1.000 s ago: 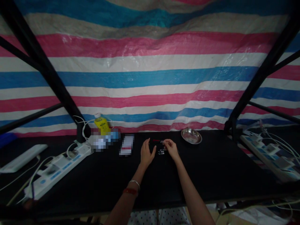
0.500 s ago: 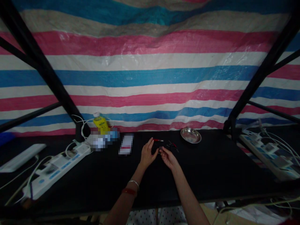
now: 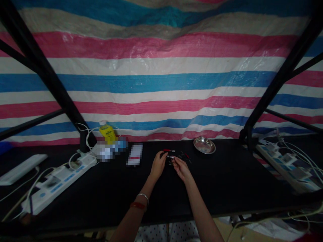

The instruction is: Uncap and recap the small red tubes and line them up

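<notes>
My left hand (image 3: 158, 164) and my right hand (image 3: 181, 167) face each other over the black table. Between their fingertips is a small dark and silvery piece (image 3: 170, 157), too small to name. The right thumb and fingers pinch its right end; the left fingers are bent round its left end. Just beyond lies a red tool with a metal tip (image 3: 169, 150). Several small red and black pieces (image 3: 185, 155) are on the table right of the fingertips.
A round metal dish (image 3: 204, 145) stands at the back right. A phone-like white object (image 3: 135, 155), a yellow bottle (image 3: 108, 131) and a white power strip (image 3: 60, 181) are on the left. Another power strip with cables (image 3: 290, 164) lies far right. Black posts frame a striped sheet.
My left hand's raised fingers have bent down and closed in toward the small piece. More of that piece now shows between the fingertips. The view has shifted slightly.
</notes>
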Action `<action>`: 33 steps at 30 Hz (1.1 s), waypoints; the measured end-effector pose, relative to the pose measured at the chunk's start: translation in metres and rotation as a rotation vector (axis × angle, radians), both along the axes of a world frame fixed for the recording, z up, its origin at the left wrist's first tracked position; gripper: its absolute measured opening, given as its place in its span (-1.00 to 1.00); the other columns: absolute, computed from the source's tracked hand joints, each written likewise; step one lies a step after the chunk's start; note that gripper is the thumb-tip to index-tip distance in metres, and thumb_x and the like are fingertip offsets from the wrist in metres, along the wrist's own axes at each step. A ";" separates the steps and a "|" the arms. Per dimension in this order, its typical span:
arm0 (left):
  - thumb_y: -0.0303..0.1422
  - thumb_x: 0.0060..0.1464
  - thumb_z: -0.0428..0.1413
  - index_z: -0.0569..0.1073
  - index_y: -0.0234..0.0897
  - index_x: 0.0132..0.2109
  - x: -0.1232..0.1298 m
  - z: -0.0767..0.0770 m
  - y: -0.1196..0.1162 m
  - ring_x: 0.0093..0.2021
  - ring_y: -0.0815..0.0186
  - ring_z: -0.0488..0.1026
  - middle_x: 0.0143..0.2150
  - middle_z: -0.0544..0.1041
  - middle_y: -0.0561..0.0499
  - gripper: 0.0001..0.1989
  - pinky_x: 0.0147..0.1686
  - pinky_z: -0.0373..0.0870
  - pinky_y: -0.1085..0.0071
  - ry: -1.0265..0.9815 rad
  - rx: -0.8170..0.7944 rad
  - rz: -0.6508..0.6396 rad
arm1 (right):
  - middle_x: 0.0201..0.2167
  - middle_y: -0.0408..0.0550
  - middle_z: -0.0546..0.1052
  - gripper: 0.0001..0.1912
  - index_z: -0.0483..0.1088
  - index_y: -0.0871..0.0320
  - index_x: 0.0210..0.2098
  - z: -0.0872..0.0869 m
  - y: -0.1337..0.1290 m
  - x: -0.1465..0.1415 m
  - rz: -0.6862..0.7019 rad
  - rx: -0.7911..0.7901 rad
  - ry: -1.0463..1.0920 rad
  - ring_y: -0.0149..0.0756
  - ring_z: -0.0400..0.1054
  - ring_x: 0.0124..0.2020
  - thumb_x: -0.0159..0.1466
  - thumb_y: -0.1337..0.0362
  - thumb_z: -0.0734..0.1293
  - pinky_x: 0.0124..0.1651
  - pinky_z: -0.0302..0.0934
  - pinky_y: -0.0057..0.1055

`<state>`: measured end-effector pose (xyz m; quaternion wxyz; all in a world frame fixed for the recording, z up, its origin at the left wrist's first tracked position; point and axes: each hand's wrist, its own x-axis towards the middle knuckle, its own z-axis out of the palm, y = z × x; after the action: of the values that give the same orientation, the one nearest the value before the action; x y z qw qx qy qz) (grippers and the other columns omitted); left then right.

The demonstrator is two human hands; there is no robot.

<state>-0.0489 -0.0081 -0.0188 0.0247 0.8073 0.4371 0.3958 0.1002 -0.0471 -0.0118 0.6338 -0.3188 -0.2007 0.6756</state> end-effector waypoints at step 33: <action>-0.45 0.20 -0.18 0.26 -0.30 0.11 0.007 0.010 -0.003 -0.11 0.21 0.36 -0.10 0.43 -0.12 -0.64 -0.13 0.29 0.29 0.306 -0.147 0.059 | -0.27 0.12 0.47 -0.63 0.45 0.22 -0.14 -0.012 -0.008 0.010 -0.629 -0.007 -1.440 -0.14 0.29 -0.16 0.23 0.24 0.11 -0.08 0.12 -0.29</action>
<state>-0.0423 -0.0112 -0.0090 0.0053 0.8410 0.4870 0.2356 0.1107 -0.0555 -0.0235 0.5084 -0.7220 -0.4603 0.0922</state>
